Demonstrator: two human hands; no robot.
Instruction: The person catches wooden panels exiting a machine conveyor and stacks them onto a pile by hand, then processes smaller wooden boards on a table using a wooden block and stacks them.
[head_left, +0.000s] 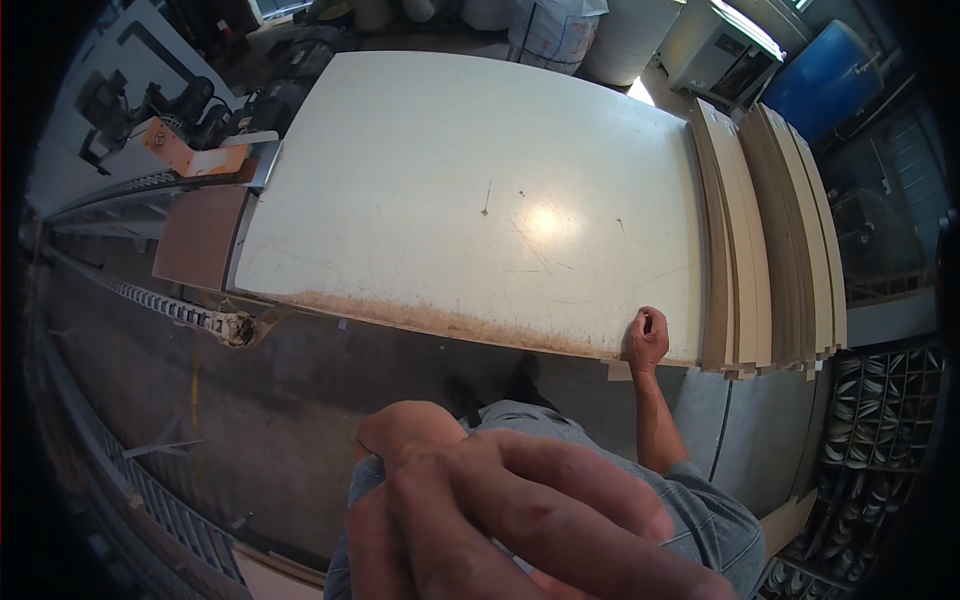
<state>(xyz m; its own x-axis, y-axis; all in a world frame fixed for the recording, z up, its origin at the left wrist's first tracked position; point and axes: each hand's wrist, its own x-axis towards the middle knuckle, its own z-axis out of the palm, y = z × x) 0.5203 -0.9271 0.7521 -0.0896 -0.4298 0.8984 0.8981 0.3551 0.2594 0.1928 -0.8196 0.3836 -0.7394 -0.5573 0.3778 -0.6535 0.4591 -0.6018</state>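
Grey metal machinery [130, 120] fills the far left, with an orange block-shaped part [195, 155] bolted at its near end and a toothed conveyor rail [160, 305] running along the concrete floor [300, 400] below it. Just right of the orange part lies a brown board [200, 235], touching the left edge of the large white tabletop [450, 190]. This white surface is scratched, carries a bright glare spot near its middle, and has a rusty brown stain along its near edge.

Close to the lens, low in the centre of the view, the person's left hand [500, 510] looms large and blurred; its fingers are spread loosely and curled a little, and it grips nothing that can be seen. Behind it a grey sleeve [700, 510] covers the upper part of the right arm.

Further right, the right hand [646, 340] rests on the near edge of the white tabletop, fingers curled into a loose fist; whether it pinches anything small cannot be told. Just beside it, to the right, a stack of pale wooden strips [765, 240] lies along the tabletop's right side, their ends overhanging the near edge.

At the top right stand white sacks [560, 30], a grey cabinet [715, 45] and a blue barrel [825, 80]. Below, at the far right, a dark crate with cells [880, 420] holds round pale rolls.
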